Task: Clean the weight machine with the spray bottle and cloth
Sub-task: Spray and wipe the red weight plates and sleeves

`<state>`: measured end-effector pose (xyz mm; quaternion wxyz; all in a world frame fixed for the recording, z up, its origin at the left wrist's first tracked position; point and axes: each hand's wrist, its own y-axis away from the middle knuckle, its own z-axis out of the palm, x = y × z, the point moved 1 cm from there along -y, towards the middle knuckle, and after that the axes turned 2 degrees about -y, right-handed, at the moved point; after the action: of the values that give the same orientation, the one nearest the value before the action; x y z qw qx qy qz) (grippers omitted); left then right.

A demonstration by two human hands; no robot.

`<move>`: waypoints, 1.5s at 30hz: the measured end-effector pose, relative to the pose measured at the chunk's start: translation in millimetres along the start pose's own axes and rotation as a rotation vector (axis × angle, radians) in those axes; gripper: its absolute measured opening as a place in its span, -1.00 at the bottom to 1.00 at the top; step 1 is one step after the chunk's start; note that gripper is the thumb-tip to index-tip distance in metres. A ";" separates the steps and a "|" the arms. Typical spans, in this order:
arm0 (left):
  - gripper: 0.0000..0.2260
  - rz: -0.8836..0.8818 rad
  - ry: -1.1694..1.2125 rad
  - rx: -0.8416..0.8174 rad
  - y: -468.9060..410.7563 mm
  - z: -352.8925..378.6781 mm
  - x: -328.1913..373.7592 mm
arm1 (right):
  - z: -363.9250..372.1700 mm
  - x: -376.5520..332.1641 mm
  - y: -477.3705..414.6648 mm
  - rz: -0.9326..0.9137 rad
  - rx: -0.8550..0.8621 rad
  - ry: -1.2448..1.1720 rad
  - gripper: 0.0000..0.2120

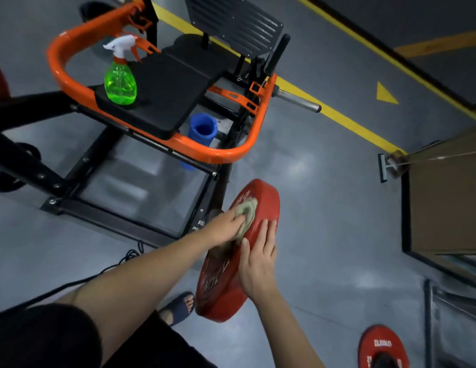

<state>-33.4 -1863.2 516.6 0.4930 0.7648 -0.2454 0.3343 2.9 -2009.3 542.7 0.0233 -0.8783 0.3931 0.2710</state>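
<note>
Left hand: your left hand [226, 227] has its fingers [238, 220] curled into the cloth [249, 209], bunching it and pressing it on the face of the red plate [267, 197].
Right hand: your right hand [258, 261] lies flat on the plate's near right side, with straight, spread fingers that grip nothing and only steady it.
Plate: it stands tilted at the near right corner of the weight machine [221, 154]. What carries it is hidden behind it.
Spray bottle: the green spray bottle [120, 81] is upright on the black seat pad [165, 96], far left and well apart from both hands.
Risk, plate: push too hard with the cloth and the plate could turn or tip under your flat right hand, which has no real hold on it.
Risk, foot: your sandalled foot [178, 306] is just beside the plate's lower rim, toes bare. If the plate slips, that's where it would land.
Risk, floor: a black cable [120, 261] trails across the floor near your leg, so a step back could catch it.
Risk, bottle: it sits close to the pad's left edge, and a careless reach could knock it off.
Writing, plate: there is white lettering on the face you're wiping, but it's too blurred and skewed to read.
Writing, second plate: the other red plate [383, 343], near right on the floor, reads ELEIKO.
Floor marks: there are yellow lines and a yellow arrow [385, 94] at far right, with no words on them.
</note>
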 end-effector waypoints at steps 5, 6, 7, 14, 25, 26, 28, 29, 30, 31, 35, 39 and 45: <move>-0.47 -0.056 -0.051 -0.114 45.7 39.7 -72.1 | -4.9 -6.3 -15.9 0.041 0.045 -0.017 -0.39; -0.47 -0.101 -0.009 -0.121 49.7 44.2 -77.0 | -6.3 -7.1 -22.5 0.042 0.046 0.002 -0.40; -0.45 -0.137 0.084 -0.124 51.1 46.5 -73.9 | -10.2 -6.2 -34.0 0.042 0.036 0.047 -0.40; -0.59 -0.177 0.349 0.111 28.2 27.2 -14.5 | -36.5 0.0 -106.9 0.091 -0.101 -0.111 -0.53; -0.57 -0.140 0.265 0.007 -13.6 -4.5 19.4 | 3.9 -23.5 16.2 0.387 0.235 -0.265 -0.48; -0.59 -0.130 0.229 -0.004 -11.8 -5.1 21.4 | -0.1 -23.1 12.7 0.385 0.166 -0.196 -0.48; -0.58 -0.085 0.211 -0.046 -7.2 -8.1 21.7 | -7.4 -22.2 5.3 0.381 0.070 -0.097 -0.47; -0.59 -0.065 0.209 -0.071 -5.4 -9.3 19.1 | -9.0 -21.2 1.9 0.384 0.067 -0.102 -0.47; -0.60 -0.055 0.209 -0.097 -3.3 -9.9 13.8 | -10.9 -24.1 -0.8 0.386 0.082 -0.127 -0.48; -0.62 -0.044 0.225 -0.119 -3.7 -10.6 7.3 | -12.2 -28.8 -4.7 0.404 0.107 -0.152 -0.49; -0.66 -0.032 0.372 -0.232 3.7 -15.7 -11.1 | -20.1 -28.9 -28.4 0.417 0.021 -0.102 -0.50; -0.80 -0.116 0.622 -0.303 -4.9 -50.0 -0.8 | -21.1 -28.5 -58.9 0.560 -0.018 0.077 -0.42; -0.77 -0.015 0.950 0.081 -33.3 -186.4 24.4 | 21.6 -142.0 -131.1 0.444 0.240 0.040 -0.53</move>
<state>-44.2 -1680.1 569.4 0.5228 0.5475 0.0258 0.6529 7.9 -1817.1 572.0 0.0596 -0.7665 0.6062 0.2035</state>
